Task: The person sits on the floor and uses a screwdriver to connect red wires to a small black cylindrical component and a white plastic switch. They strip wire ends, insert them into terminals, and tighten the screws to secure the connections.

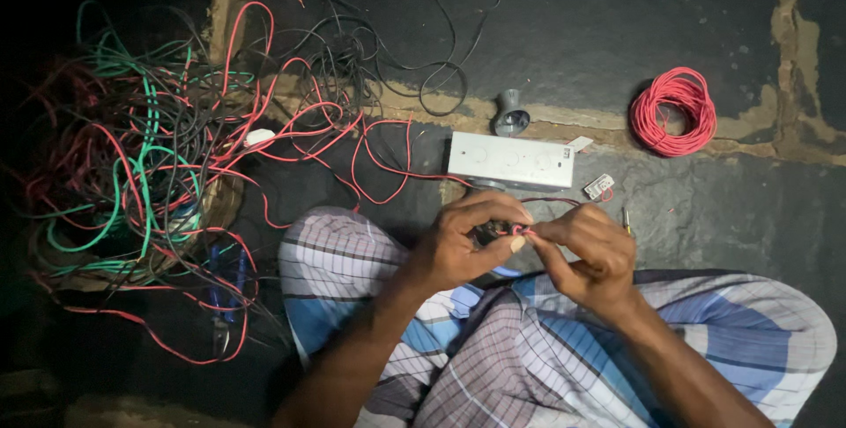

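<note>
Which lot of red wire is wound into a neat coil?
The red coil lying alone at upper right; the other red wires sprawl loose in the tangled pile at left.

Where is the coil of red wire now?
The coil of red wire lies on the dark floor at upper right, right of the grey metal box.

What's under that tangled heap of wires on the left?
Under the tangled wires, dark stone floor and blue-handled pliers show. A small white object lies among them; anything deeper is hidden.
</note>
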